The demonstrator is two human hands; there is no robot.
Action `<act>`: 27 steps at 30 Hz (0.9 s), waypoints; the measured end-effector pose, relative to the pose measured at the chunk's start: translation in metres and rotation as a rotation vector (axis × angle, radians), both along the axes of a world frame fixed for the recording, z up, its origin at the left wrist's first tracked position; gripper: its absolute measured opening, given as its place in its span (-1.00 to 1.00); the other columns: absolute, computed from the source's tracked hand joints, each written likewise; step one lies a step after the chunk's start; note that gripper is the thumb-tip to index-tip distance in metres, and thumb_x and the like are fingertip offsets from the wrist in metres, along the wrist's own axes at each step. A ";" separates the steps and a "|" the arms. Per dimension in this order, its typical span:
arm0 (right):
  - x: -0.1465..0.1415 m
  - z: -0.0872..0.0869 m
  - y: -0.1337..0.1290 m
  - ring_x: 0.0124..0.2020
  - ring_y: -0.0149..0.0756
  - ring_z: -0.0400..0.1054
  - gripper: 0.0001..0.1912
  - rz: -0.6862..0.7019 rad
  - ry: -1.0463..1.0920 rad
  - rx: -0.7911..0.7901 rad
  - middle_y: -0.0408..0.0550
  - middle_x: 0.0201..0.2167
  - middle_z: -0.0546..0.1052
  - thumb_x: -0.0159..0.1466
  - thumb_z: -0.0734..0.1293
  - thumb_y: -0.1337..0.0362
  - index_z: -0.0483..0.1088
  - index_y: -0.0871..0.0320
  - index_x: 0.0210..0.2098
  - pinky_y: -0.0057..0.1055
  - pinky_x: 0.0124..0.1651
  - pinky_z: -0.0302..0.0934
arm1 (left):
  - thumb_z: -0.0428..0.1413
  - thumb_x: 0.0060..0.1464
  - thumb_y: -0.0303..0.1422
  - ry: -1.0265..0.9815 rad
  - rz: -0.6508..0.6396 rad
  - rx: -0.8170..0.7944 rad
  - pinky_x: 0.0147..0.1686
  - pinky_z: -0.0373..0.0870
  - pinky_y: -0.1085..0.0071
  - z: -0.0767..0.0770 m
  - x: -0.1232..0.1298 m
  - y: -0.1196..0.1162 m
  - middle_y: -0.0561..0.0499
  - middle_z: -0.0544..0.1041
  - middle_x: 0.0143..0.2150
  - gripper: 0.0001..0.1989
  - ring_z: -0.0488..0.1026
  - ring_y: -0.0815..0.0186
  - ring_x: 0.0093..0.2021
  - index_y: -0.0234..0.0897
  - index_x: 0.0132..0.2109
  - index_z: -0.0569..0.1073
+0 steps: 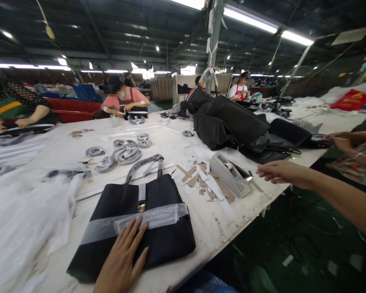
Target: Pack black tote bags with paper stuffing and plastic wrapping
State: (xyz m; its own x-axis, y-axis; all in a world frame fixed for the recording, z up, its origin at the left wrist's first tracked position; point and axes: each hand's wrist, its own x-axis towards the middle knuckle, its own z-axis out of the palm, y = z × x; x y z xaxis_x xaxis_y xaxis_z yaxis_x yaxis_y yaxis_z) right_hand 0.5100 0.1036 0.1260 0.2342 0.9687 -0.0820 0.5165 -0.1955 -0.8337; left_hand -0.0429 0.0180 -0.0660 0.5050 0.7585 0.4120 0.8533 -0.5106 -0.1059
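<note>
A black handbag (171, 240) lies flat on the white table, its wrapped handle pointing away. Translucent wrap (163, 215) runs across its front below a small gold clasp (141, 206). My left hand (125, 254) rests on the bag's lower front, fingers spread over the wrap's edge. To the right, my right hand (276, 171) hovers beside the cutter end of a grey tape dispenser (228, 175). Its fingers are drawn together; whatever they may hold is too small to make out. Paper and card scraps (201, 181) lie between bag and dispenser.
Behind the dispenser is a pile of black bags (234, 122). Coiled wrapped straps (125, 152) lie beyond the handbag, and clear plastic sheets (21, 224) cover the left side. A person's hands (341, 142) are at the right edge; other people work across the table.
</note>
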 end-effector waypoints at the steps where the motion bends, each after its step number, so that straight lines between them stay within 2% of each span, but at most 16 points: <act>1: 0.003 -0.006 -0.009 -0.44 -0.26 0.48 -0.60 -0.001 0.024 -0.070 0.28 -0.33 0.61 0.14 0.46 0.00 0.59 0.29 -0.38 -0.44 -0.43 0.33 | 0.01 0.25 -0.13 -0.004 0.000 -0.006 0.25 0.28 0.04 0.000 0.000 0.000 -0.08 0.07 0.45 -0.28 0.10 0.02 0.40 -0.20 0.44 -0.03; 4: 0.009 -0.036 -0.029 -0.38 -0.28 0.46 -0.58 -0.034 0.077 -0.171 0.22 -0.26 0.61 0.12 0.46 -0.06 0.60 0.22 -0.34 -0.45 -0.38 0.33 | 0.02 0.25 -0.14 -0.027 0.000 -0.026 0.26 0.27 0.04 0.002 -0.001 0.000 -0.06 0.09 0.44 -0.29 0.10 0.02 0.40 -0.16 0.44 -0.03; 9: 0.015 -0.091 -0.033 -0.33 -0.25 0.43 -0.44 -0.042 0.105 -0.107 0.12 -0.24 0.59 -0.01 0.47 -0.20 0.58 0.17 -0.30 -0.42 -0.33 0.34 | 0.00 0.27 -0.11 -0.077 0.054 -0.059 0.25 0.27 -0.01 0.009 0.008 0.001 -0.07 0.17 0.41 -0.36 0.16 0.04 0.37 -0.16 0.40 0.07; 11: 0.018 -0.105 -0.029 -0.31 -0.23 0.44 -0.40 -0.027 0.093 -0.072 0.08 -0.27 0.58 -0.04 0.46 -0.24 0.56 0.16 -0.29 -0.39 -0.27 0.36 | -0.02 0.28 -0.09 -0.112 0.115 -0.047 0.25 0.25 -0.07 0.009 0.017 0.002 -0.10 0.24 0.38 -0.43 0.20 0.01 0.35 -0.20 0.34 0.18; 13: 0.023 -0.111 -0.026 -0.32 -0.19 0.45 -0.39 -0.012 0.058 -0.056 0.05 -0.33 0.58 -0.08 0.47 -0.26 0.55 0.16 -0.33 -0.35 -0.26 0.37 | -0.04 0.28 -0.07 -0.142 0.174 -0.033 0.25 0.20 -0.12 0.008 0.027 0.002 -0.15 0.30 0.34 -0.47 0.21 -0.02 0.34 -0.25 0.27 0.28; 16: 0.032 -0.106 -0.029 -0.35 -0.10 0.48 -0.38 0.000 -0.022 -0.058 0.04 -0.39 0.60 -0.14 0.49 -0.27 0.54 0.14 -0.36 -0.27 -0.27 0.38 | -0.04 0.29 -0.07 -0.172 0.209 -0.027 0.27 0.15 -0.13 0.003 0.038 0.000 -0.18 0.28 0.35 -0.48 0.16 -0.05 0.37 -0.28 0.25 0.29; 18: 0.034 -0.092 -0.035 -0.33 -0.05 0.50 -0.44 0.067 -0.136 -0.029 0.03 -0.34 0.61 -0.02 0.44 -0.25 0.55 0.11 -0.31 -0.21 -0.21 0.39 | -0.04 0.29 -0.09 -0.192 0.206 -0.029 0.28 0.13 -0.13 0.001 0.040 -0.002 -0.17 0.24 0.37 -0.47 0.11 -0.05 0.39 -0.27 0.28 0.25; 20: 0.025 -0.072 -0.041 -0.26 -0.03 0.51 -0.58 0.208 -0.323 0.048 0.00 -0.24 0.62 0.16 0.37 -0.15 0.55 0.05 -0.24 -0.17 -0.12 0.37 | -0.03 0.28 -0.11 -0.216 0.208 -0.042 0.28 0.12 -0.15 0.001 0.040 -0.002 -0.15 0.23 0.38 -0.46 0.09 -0.05 0.40 -0.24 0.30 0.22; 22: 0.003 -0.050 -0.040 -0.18 -0.01 0.50 -0.71 0.398 -0.515 0.152 -0.02 -0.19 0.61 0.28 0.31 -0.02 0.55 0.01 -0.22 -0.16 -0.08 0.34 | 0.00 0.26 -0.13 -0.243 0.225 -0.055 0.28 0.13 -0.15 0.005 0.040 -0.003 -0.12 0.25 0.37 -0.48 0.08 -0.06 0.40 -0.22 0.29 0.23; 24: -0.031 -0.030 -0.032 -0.15 -0.03 0.49 -0.77 0.626 -0.657 0.233 -0.02 -0.18 0.60 0.34 0.27 0.07 0.53 -0.02 -0.19 -0.19 -0.11 0.33 | 0.03 0.24 -0.16 -0.267 0.247 -0.059 0.28 0.13 -0.15 0.012 0.042 -0.006 -0.10 0.27 0.36 -0.49 0.07 -0.08 0.40 -0.21 0.27 0.27; 27: -0.096 -0.013 -0.009 -0.27 -0.16 0.50 -0.77 0.964 -0.781 0.340 -0.05 -0.24 0.59 0.38 0.22 0.15 0.52 -0.07 -0.15 -0.29 -0.28 0.31 | 0.05 0.24 -0.20 -0.276 0.294 -0.074 0.26 0.15 -0.13 0.024 0.049 -0.013 -0.08 0.30 0.34 -0.54 0.10 -0.09 0.37 -0.18 0.24 0.34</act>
